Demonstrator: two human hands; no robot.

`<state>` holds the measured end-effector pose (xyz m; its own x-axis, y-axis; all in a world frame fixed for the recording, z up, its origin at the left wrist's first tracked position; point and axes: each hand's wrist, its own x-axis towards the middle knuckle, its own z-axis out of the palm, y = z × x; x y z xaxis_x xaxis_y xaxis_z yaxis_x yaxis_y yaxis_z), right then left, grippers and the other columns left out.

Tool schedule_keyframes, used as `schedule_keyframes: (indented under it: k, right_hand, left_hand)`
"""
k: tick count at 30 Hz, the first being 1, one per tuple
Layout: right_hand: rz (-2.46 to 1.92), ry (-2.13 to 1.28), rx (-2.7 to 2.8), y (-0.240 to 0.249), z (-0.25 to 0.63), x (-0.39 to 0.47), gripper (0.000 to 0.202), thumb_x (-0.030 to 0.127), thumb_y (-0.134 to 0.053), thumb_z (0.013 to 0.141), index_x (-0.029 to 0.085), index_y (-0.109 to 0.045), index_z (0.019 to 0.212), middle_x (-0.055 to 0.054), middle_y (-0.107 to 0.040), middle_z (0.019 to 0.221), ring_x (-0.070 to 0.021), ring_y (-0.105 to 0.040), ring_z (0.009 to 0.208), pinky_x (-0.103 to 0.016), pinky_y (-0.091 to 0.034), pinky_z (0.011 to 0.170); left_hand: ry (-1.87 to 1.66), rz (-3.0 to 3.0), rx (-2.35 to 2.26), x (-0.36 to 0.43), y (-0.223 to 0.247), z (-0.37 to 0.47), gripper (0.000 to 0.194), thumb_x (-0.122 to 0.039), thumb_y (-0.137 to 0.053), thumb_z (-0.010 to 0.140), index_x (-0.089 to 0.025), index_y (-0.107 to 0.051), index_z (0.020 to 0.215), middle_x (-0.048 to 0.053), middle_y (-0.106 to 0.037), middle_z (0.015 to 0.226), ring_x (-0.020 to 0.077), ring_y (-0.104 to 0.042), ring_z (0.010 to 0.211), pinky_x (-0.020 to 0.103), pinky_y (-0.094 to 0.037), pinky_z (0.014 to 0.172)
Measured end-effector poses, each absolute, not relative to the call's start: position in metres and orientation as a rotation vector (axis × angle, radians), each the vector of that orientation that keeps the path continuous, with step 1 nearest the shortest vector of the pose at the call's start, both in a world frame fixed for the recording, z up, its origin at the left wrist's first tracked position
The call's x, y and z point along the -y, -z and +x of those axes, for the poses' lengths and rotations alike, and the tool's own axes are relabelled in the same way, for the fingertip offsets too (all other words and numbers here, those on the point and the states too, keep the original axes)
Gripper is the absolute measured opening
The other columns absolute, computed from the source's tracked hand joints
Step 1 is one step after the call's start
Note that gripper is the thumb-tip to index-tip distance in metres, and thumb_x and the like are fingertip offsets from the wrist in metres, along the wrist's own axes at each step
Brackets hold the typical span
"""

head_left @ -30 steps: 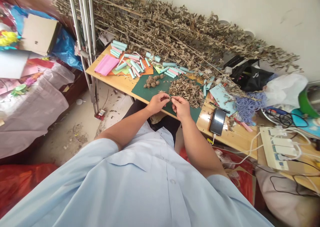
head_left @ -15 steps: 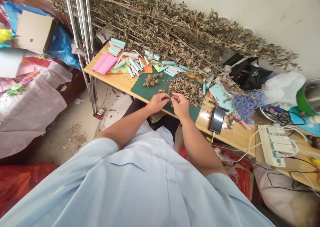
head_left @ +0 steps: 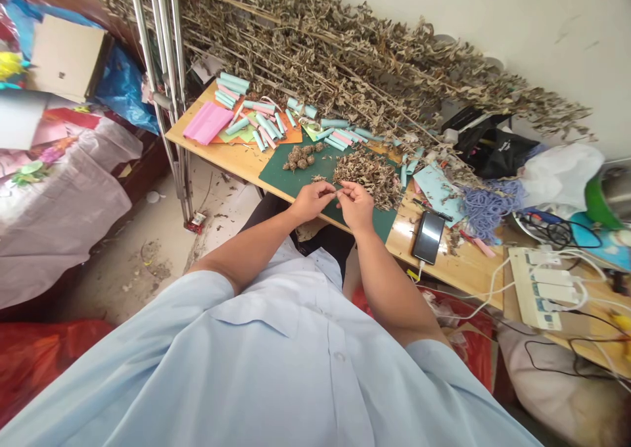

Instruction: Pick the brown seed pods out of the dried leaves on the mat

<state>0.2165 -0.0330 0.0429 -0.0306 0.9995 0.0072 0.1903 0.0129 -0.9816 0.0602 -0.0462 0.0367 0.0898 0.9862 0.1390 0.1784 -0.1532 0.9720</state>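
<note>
Over the near edge of a dark green mat (head_left: 276, 174), my left hand (head_left: 314, 200) and my right hand (head_left: 356, 204) meet fingertip to fingertip. Both are closed in a pinch, and whatever lies between the fingertips is too small to make out. Just beyond my right hand is a heap of dried leaves (head_left: 369, 174). Several rolled brown balls (head_left: 300, 156) sit together on the mat, past my left hand. A small pinch of leaf bits (head_left: 319, 178) lies close to my left fingers.
Rolled paper tubes (head_left: 266, 126) and a pink paper stack (head_left: 208, 122) lie along the table's back left. Bundled dried stalks (head_left: 315, 46) lean behind. On the right are a phone (head_left: 428, 236), purple cord (head_left: 493, 204) and a power strip (head_left: 535, 289). Metal crutches (head_left: 165, 92) stand left.
Both hands stay in nearly the same place, fingertips still together, with only slight finger movement. The view has shifted very slightly.
</note>
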Motion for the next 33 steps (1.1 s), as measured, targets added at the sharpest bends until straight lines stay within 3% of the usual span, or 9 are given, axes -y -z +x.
schedule_keyframes:
  k: [18,29,33]
  right_hand:
    - [-1.327,-1.118,1.412,-0.038,0.218,0.039,0.035,0.037,-0.064,0.082,0.021,-0.06,0.113,-0.001,-0.069,0.086,-0.0129,-0.062,0.065,-0.03,-0.056,0.065]
    - [-1.24,-1.096,1.269,-0.012,0.223,0.037,0.035,0.037,-0.066,0.086,0.023,-0.058,0.118,-0.001,-0.068,0.089,-0.0125,-0.063,0.065,-0.021,-0.041,0.045]
    - [-1.216,-1.012,1.286,-0.013,0.22,0.041,0.03,0.035,-0.066,0.087,0.023,-0.059,0.114,0.0,-0.069,0.087,-0.0119,-0.063,0.063,-0.025,-0.051,0.056]
  left_hand:
    - [-1.155,1.513,-1.295,0.047,-0.046,0.06,0.008,-0.021,-0.057,0.086,-0.016,-0.062,0.083,-0.001,-0.058,0.068,0.0123,-0.05,0.064,0.026,-0.04,0.065]
    - [-1.151,1.353,-1.273,0.047,-0.045,0.06,0.004,-0.022,-0.055,0.088,-0.018,-0.057,0.087,-0.004,-0.054,0.06,0.0096,-0.049,0.053,0.023,-0.038,0.056]
    - [-1.216,1.273,-1.397,0.042,-0.046,0.05,0.007,-0.025,-0.053,0.091,-0.019,-0.057,0.092,-0.004,-0.054,0.061,0.01,-0.049,0.053,0.023,-0.039,0.056]
